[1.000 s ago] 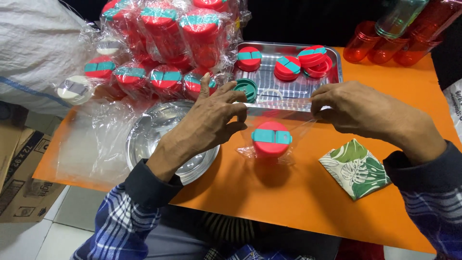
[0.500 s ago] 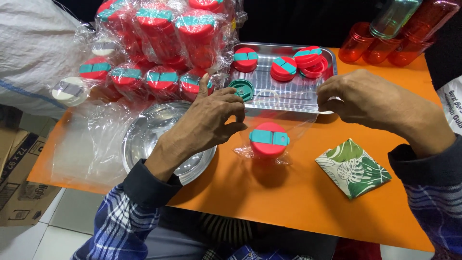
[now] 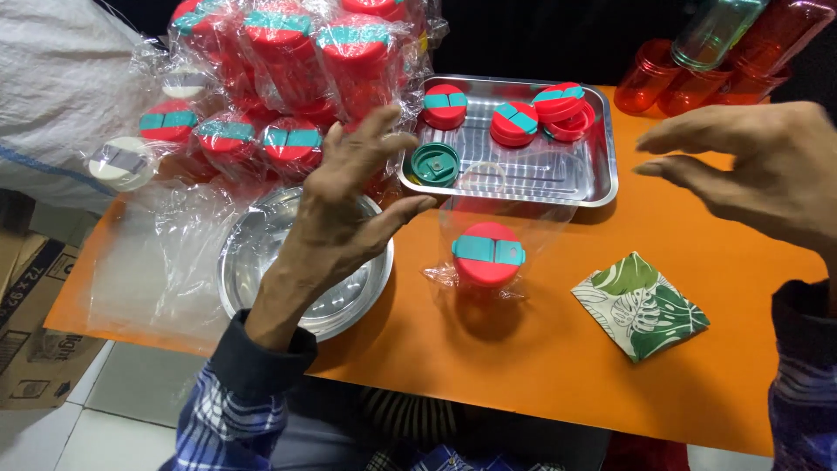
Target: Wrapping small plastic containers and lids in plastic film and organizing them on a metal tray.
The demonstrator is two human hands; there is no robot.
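Fingers of both hands are spread wide and hold nothing. The left hand [image 3: 344, 205] hovers above the rim of a round steel bowl [image 3: 261, 262], the right hand [image 3: 767, 170] hangs in the air off to the other side, and between their fingertips, a little nearer the left thumb, a red cup [image 3: 488, 262] stands upright on the orange table [image 3: 558, 366], touched by neither. It carries a red lid with a teal strip and sits inside a loose clear plastic sleeve.

It looks like a light, stiff plastic thing, easy to tip, and the wrap is likely slippery and crinkly, so a grip around the body just under the lid seems safer than pinching the film.

Beyond the fingertips lies a steel tray [image 3: 602, 187] holding loose lids, behind the left hand's fingers a stack of wrapped cups [image 3: 288, 78], and below the right hand's fingers a folded leaf-print cloth [image 3: 641, 305].
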